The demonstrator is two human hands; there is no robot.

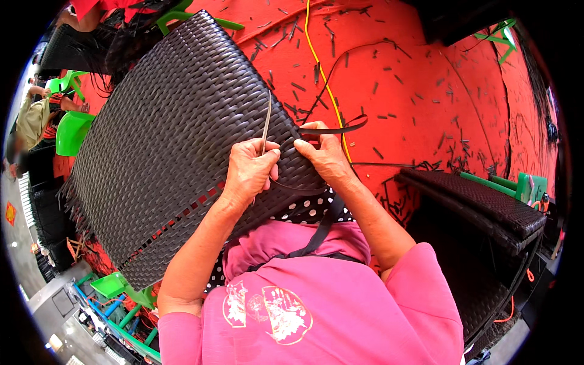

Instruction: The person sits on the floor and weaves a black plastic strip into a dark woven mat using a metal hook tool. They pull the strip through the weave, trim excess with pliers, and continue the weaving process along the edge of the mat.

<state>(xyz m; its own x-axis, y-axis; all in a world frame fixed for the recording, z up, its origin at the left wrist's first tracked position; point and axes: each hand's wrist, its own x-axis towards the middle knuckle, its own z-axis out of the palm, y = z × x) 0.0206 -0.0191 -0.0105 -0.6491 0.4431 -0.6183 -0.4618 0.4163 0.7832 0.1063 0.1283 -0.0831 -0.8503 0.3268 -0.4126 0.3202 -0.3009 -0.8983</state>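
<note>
A large panel of dark brown woven plastic rattan (182, 103) lies tilted before me, its right corner close to my lap. Over that corner, my left hand (250, 169) pinches a thin flat rattan strip (267, 118), whose end sticks up past the fingers. A length of strip also curves below this hand toward the corner. At the panel's right edge my right hand (328, 157) is closed, thumb on the near side and fingers behind. Another dark strip (337, 129) runs out from beside its fingers and loops to the right. What its fingertips grip is partly hidden.
Cut strip scraps litter the red floor (426, 109), crossed by a yellow cable (324, 79). A dark woven piece of furniture (486, 213) stands at right. Green plastic chairs (74, 132) stand at left, where other people (33, 118) sit.
</note>
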